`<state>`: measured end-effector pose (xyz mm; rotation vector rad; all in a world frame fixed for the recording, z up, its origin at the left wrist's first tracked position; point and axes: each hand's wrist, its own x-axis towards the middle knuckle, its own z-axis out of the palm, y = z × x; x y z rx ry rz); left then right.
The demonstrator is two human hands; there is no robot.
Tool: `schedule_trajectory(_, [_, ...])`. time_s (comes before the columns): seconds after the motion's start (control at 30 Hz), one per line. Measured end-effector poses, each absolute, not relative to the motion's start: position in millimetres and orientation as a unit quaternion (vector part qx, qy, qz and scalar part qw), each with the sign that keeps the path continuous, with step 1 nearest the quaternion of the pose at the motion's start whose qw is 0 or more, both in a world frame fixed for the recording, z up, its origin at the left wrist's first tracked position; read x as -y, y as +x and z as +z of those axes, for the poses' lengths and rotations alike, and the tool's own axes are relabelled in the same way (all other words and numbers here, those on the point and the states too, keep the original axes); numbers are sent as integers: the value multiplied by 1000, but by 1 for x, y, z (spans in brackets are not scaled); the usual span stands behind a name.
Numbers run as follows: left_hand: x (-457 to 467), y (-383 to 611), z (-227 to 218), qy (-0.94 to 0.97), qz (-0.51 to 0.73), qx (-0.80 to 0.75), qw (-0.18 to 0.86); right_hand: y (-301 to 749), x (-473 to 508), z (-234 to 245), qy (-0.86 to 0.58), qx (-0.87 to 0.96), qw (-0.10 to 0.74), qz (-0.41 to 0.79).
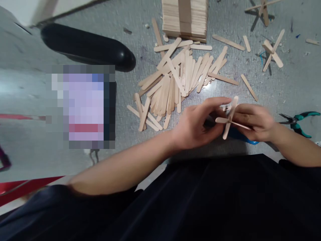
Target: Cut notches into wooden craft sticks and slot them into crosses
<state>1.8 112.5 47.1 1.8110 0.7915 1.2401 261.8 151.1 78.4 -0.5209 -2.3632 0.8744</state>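
Note:
Between my hands is a cross-shaped piece made of wooden craft sticks point(228, 121), its pale arms pointing several ways. My right hand point(254, 117) grips it from the right, fingers closed on a stick. Curled round its left side is my left hand point(194, 122), with the index finger reaching toward the upper arm and the lower fingers partly behind the piece. The exact contact of the left fingertips is hidden. A blue object point(242, 135) lies under the hands, mostly covered. Just beyond them spreads a loose heap of craft sticks point(165, 92).
A banded stack of craft sticks point(173, 16) stands at the top. Two similar stick crosses, one point(273, 52) nearer and one point(262, 8) farther, sit at upper right. Teal-handled pliers point(297, 122) lie right. At left are a long black case point(87, 47) and a blurred-out device point(86, 103).

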Motion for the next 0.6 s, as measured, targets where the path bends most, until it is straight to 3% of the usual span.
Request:
schedule_trajectory(0.3, [-123,-9,67,715,445,-261,472,260,-152,76,-209,849,292,388])
schedule_trajectory(0.6, [-123,-9,64,584,465,-246,618,258,-149,85,-259,806,301,438])
